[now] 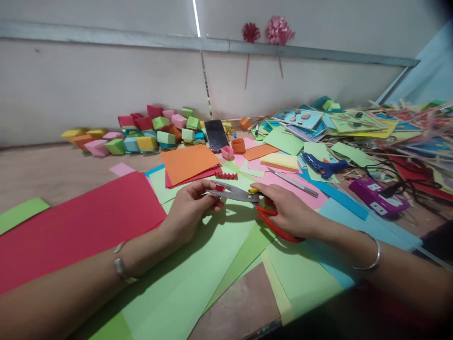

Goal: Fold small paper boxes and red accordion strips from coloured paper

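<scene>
My right hand (288,208) is closed around the red handles of a pair of scissors (240,193), whose blades point left and stand apart. A small yellow paper piece (253,191) shows by the fingers of that hand, near the pivot. Between the fingertips of my left hand (191,208) is a small red paper piece (220,187), lying at the blades' tips. A folded red zigzag paper strip (226,175) rests just beyond the blades. Under both hands spreads light green paper (212,255).
Red sheets (81,222) lie left, orange paper (191,163) ahead. Behind are small paper boxes (166,137) and a phone (216,135). To the right are a craft knife (293,182), a blue glue gun (323,165), a purple power strip (378,196) with cables, and piled cards (357,121).
</scene>
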{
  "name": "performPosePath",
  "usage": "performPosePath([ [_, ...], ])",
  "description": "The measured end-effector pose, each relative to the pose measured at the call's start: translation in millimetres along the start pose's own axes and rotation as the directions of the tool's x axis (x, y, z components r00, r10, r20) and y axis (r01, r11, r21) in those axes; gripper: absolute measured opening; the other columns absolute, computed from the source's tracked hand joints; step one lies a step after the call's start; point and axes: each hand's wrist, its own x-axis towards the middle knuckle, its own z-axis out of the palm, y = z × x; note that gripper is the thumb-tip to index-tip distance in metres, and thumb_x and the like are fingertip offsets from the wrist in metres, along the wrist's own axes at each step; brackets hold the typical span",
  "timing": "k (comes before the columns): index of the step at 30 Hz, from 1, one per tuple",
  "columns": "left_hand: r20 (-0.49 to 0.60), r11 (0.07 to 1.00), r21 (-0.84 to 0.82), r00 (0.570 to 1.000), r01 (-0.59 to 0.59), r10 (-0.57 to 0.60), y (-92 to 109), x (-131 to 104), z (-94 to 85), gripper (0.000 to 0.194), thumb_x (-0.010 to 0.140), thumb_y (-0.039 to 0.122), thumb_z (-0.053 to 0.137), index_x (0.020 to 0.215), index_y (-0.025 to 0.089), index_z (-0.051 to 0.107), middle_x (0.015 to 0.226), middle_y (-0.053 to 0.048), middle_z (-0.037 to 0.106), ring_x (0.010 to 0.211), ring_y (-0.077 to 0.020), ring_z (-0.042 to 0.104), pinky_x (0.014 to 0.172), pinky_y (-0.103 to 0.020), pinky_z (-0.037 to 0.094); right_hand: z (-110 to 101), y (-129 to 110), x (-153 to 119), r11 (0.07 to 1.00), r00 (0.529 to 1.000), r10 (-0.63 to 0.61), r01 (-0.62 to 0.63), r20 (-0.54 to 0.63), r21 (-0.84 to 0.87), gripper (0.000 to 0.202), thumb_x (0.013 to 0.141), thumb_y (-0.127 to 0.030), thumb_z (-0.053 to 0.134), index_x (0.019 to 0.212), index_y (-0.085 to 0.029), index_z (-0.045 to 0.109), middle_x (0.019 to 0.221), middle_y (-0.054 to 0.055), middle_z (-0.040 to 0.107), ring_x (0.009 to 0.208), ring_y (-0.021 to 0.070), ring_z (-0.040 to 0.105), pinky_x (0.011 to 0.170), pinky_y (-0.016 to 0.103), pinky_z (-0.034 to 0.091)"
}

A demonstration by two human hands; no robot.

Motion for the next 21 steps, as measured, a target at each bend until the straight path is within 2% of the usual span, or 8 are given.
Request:
performPosePath([
  [11,0.024,0.999,0.035,1.000,-0.010,0.009,-1.5,-0.9,0.1,0.022,0.056,0.018,0.084,0.070,0.017,0.067,0.055,0.001,0.068,0.050,-0.0092,0.059,0.049,-0.017,0.049,-3.2,-4.1,-3.4,1.000,1.000,0.019,-0.019,-0.009,-0.017,0.057,0.080,-0.014,0.059,0.137,-0.017,0.049,0.085,0.004,0.060,0.071,0.0163,0.050,0.063,0.026,0.036],
  [21,0.033,0.999,0.047,0.999,-0.017,0.016,-0.2,-2.7,0.4,0.015,0.058,0.014,0.079,0.069,0.018,0.069,0.055,0.001,0.065,0.051,-0.0094,0.058,0.050,-0.019,0.049,-2.0,-1.7,-5.9,1.000,1.000,-0.013,0.013,0.004,-0.004,0.051,0.085,-0.020,0.056,0.135,-0.019,0.049,0.083,0.004,0.060,0.070,0.0162,0.050,0.062,0.026,0.035],
])
